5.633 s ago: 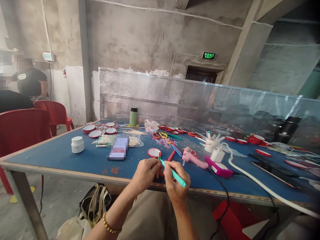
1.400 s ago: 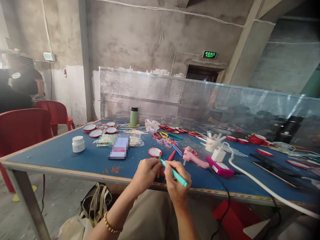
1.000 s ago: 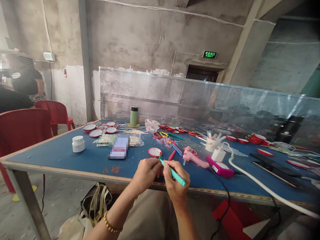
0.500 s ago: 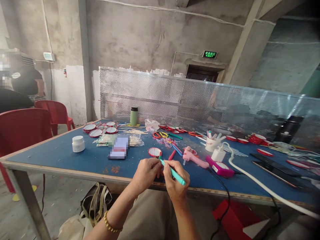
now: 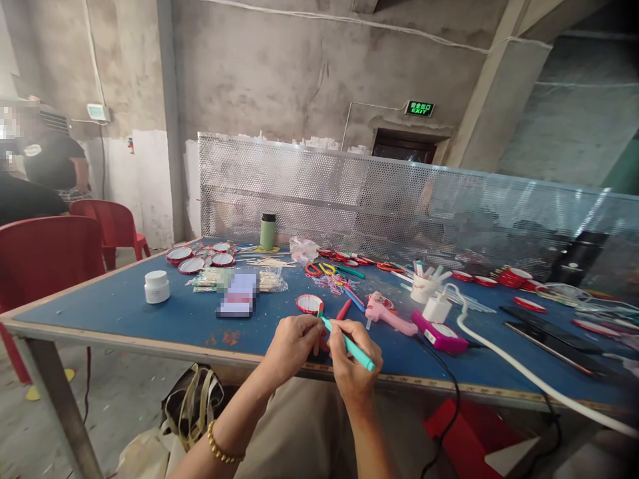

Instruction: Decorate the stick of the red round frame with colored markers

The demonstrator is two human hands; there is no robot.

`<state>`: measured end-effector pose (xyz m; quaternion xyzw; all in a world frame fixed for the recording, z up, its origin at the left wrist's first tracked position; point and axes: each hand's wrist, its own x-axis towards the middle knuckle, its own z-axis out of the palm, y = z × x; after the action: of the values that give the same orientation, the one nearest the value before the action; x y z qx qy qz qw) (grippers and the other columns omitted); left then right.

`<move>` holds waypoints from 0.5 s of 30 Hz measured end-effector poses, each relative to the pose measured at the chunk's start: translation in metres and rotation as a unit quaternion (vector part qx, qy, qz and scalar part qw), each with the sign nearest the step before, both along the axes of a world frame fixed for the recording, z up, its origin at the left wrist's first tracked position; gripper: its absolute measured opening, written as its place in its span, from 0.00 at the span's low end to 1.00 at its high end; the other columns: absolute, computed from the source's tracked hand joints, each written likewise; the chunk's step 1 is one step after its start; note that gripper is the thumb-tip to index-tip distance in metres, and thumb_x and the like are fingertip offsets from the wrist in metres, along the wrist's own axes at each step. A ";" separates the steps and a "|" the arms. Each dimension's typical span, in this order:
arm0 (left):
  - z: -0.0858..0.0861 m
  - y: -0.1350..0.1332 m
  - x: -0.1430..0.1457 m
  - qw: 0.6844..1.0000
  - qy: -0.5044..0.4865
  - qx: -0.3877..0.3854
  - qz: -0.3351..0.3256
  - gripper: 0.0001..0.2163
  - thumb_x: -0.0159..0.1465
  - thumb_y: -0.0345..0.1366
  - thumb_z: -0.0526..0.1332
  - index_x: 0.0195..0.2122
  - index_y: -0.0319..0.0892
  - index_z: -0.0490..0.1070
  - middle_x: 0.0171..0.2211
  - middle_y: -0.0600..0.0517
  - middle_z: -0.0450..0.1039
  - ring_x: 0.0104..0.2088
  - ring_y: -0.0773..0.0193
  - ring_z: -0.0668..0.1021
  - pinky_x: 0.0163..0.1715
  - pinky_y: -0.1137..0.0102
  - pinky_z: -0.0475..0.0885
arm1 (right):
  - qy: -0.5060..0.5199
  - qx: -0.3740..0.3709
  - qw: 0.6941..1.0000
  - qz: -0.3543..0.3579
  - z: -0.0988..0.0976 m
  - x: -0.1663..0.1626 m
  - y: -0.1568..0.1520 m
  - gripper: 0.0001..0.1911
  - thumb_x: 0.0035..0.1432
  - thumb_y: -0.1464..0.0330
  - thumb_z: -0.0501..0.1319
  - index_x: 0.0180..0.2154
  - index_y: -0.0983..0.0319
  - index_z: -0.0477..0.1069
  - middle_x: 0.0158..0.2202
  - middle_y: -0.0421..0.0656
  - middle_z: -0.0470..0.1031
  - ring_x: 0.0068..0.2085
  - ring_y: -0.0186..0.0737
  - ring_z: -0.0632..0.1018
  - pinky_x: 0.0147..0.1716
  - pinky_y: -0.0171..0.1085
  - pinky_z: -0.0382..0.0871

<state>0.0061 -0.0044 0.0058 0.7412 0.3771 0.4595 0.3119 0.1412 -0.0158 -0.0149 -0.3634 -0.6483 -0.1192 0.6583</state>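
Note:
My right hand (image 5: 352, 364) is closed around a teal marker pen (image 5: 349, 344), its tip pointing up-left toward my left hand. My left hand (image 5: 291, 344) is closed, fingers curled on something small that I cannot make out, right at the pen tip. Both hands hover over the near edge of the blue table (image 5: 124, 313). Just beyond them lie a round red-rimmed mirror (image 5: 308, 304), a red pen (image 5: 343, 310) and a pink glue gun (image 5: 383, 314).
A white jar (image 5: 156, 287), a green flask (image 5: 267, 231), several red-rimmed discs (image 5: 192, 259), a cup of pens (image 5: 423, 286), a magenta device (image 5: 439, 336) with cables and a phone (image 5: 552, 342) lie on the table. A perforated metal screen (image 5: 399, 206) backs it. Red chairs (image 5: 44, 256) and a person stand left.
My hands have stayed at the table edge with only slight shifts of the pen. The person at the far left has moved a little.

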 end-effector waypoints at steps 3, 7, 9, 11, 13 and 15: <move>-0.001 0.001 0.000 1.000 0.005 0.006 0.007 0.18 0.67 0.38 0.52 0.19 0.41 0.66 0.19 0.56 0.70 0.22 0.69 0.69 0.26 0.76 0.60 | -0.015 0.009 1.000 0.003 0.001 0.000 0.000 0.07 0.64 0.70 0.58 0.33 0.61 0.73 0.24 0.39 0.77 0.23 0.34 0.77 0.26 0.32 0.72; -0.002 0.001 0.000 1.000 0.001 0.007 0.009 0.18 0.66 0.37 0.52 0.19 0.41 0.66 0.19 0.56 0.69 0.22 0.70 0.69 0.27 0.76 0.60 | -0.020 0.010 1.000 0.006 0.001 0.000 0.000 0.06 0.64 0.71 0.58 0.33 0.61 0.73 0.25 0.39 0.77 0.23 0.34 0.77 0.26 0.32 0.71; -0.002 0.001 0.000 1.000 0.000 0.008 0.009 0.18 0.66 0.36 0.52 0.19 0.41 0.66 0.18 0.57 0.68 0.22 0.70 0.68 0.27 0.76 0.60 | -0.019 0.009 1.000 0.006 0.002 0.000 0.000 0.06 0.63 0.71 0.58 0.33 0.61 0.73 0.25 0.39 0.77 0.23 0.34 0.77 0.26 0.32 0.71; -0.002 0.001 0.000 1.000 -0.001 0.007 0.007 0.18 0.67 0.36 0.52 0.19 0.41 0.65 0.19 0.57 0.68 0.23 0.70 0.68 0.27 0.76 0.59 | -0.020 0.009 1.000 0.005 0.002 -0.001 -0.001 0.06 0.63 0.71 0.59 0.33 0.61 0.73 0.24 0.39 0.77 0.23 0.34 0.77 0.26 0.32 0.71; -0.001 0.001 0.000 1.000 -0.001 0.007 0.007 0.18 0.67 0.37 0.52 0.19 0.41 0.65 0.19 0.57 0.67 0.23 0.70 0.68 0.27 0.76 0.59 | -0.021 0.007 1.000 0.004 0.002 -0.001 -0.001 0.07 0.63 0.70 0.58 0.33 0.61 0.73 0.24 0.38 0.77 0.23 0.33 0.77 0.26 0.31 0.71; -0.001 0.001 0.000 1.000 0.002 0.007 0.007 0.18 0.67 0.37 0.52 0.19 0.41 0.64 0.19 0.56 0.67 0.23 0.70 0.68 0.27 0.76 0.59 | -0.019 0.004 1.000 0.005 0.002 -0.001 -0.001 0.07 0.63 0.70 0.58 0.33 0.60 0.73 0.24 0.38 0.77 0.23 0.33 0.77 0.26 0.31 0.71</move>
<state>0.0058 -0.0037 0.0049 0.7419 0.3797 0.4625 0.3024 0.1404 -0.0168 -0.0127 -0.3552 -0.6621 -0.1255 0.6478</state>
